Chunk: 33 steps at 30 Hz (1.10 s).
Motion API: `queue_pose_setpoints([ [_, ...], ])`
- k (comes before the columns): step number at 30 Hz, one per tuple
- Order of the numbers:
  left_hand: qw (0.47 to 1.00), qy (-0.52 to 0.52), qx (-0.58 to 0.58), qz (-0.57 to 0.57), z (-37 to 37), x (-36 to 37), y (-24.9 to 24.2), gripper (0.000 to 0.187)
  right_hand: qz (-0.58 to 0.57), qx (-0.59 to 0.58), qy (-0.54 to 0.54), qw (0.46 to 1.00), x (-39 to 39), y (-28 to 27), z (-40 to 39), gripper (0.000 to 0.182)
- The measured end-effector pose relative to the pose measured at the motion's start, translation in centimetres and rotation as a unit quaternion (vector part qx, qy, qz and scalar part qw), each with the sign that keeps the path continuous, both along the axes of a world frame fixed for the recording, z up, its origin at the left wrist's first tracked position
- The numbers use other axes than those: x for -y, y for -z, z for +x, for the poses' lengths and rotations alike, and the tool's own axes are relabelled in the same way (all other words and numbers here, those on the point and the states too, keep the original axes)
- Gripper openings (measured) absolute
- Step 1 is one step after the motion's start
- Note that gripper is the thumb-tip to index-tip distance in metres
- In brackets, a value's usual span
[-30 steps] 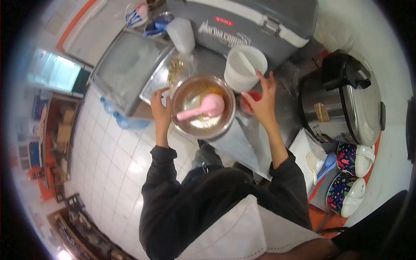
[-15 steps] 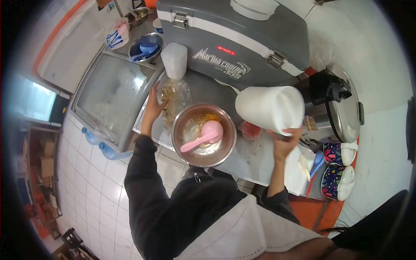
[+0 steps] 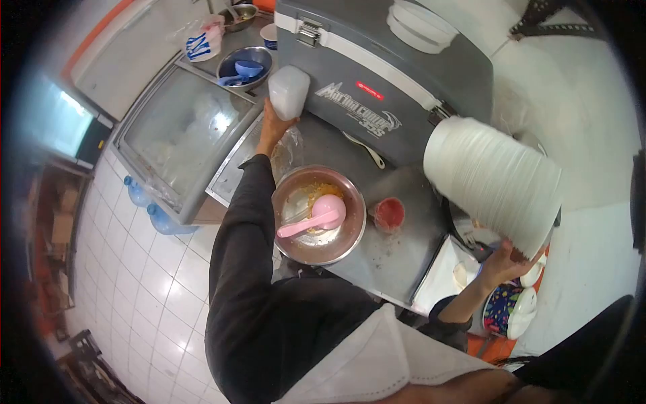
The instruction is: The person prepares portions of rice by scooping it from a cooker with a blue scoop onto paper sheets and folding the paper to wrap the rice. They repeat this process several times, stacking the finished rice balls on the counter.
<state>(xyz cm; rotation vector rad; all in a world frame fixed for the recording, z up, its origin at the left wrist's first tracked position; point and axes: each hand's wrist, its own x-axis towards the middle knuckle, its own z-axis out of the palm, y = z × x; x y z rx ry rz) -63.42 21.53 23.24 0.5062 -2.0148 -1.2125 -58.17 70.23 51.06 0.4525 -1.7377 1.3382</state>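
My left hand [image 3: 277,126] is closed round the lower end of a white translucent container [image 3: 289,92] beside the grey cooler. In my right hand [image 3: 505,264] is a tall, tilted stack of white bowls [image 3: 493,182], held by its lower end over the right side of the counter. Between my arms stands a steel bowl [image 3: 353,232] with orange-brown food remains and a pink ladle [image 3: 328,212] in it. A red cup [image 3: 389,214] sits right of that bowl. Clear plastic wrap [image 3: 288,151] lies near my left wrist.
The grey cooler [image 3: 377,87] fills the back, with white containers [image 3: 420,27] on top. A white-handled utensil [image 3: 364,149] lies before it. At the left are a glass-topped freezer [image 3: 195,135] and a bowl with blue ladles [image 3: 245,67]. Patterned containers [image 3: 501,310] stand lower right.
My left hand has moved up and closed on the white container. The stack in my right hand has swung right and up, uncovering the red cup and the white-handled utensil.
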Motion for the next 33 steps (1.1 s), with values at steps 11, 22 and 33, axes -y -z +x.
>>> queue_pose_setpoints([
  [11,1.000,0.000,-0.014,-0.003,1.9,2.2,-0.8,0.082,0.030,0.128,-0.098,0.986,6.7,5.1,1.3,0.060],
  [22,1.000,0.022,0.003,0.000,9.9,7.2,-3.1,0.082,0.098,0.142,-0.098,0.980,21.0,7.4,0.4,0.064],
  [33,0.985,-0.066,0.083,0.139,18.4,16.8,-11.4,0.084,0.082,0.053,-0.316,0.944,43.3,5.1,-5.0,0.057],
])
